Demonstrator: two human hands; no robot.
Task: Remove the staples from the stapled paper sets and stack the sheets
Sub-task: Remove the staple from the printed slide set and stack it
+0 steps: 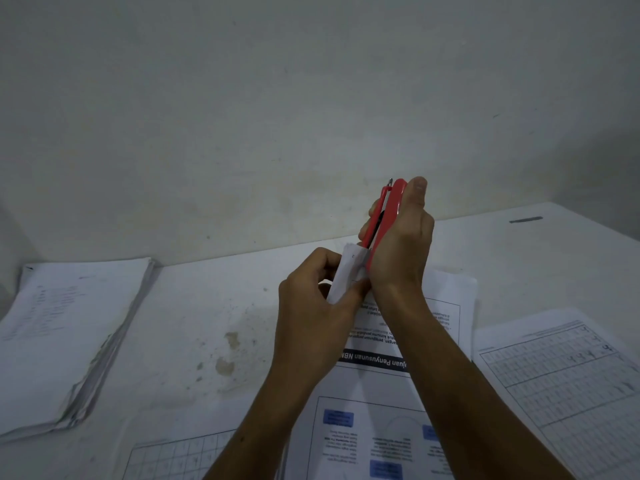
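Both forearms enter from the lower edge and converge above the printed sheets [374, 393] spread on the tabletop [194, 323]. Left hand [311, 299], fingers curled, pinches the raised corner of a stapled paper set [346, 275], holding that corner folded upward off the surface. Right hand [401, 244] wraps a red stapler [389, 209], thumb laid along its back; the tool's long axis runs steeply upward and slightly left of vertical, one metal-tipped end uppermost and the lower end meeting the pinched corner. Paper corner and tool end lie touching, directly between the two hands, with the left hand below and to the left of the contact and the right hand above and to the right. Whether the staple is engaged cannot be told, as the contact point is hidden by fingers and paper. Judged from this arrangement, the coming prying move turns on keeping the tool's lower end aligned with the corner that the left hand steadies. A tall stack of sheets [69, 334] lies well apart at far left, and a gridded form [568, 368] lies at right.
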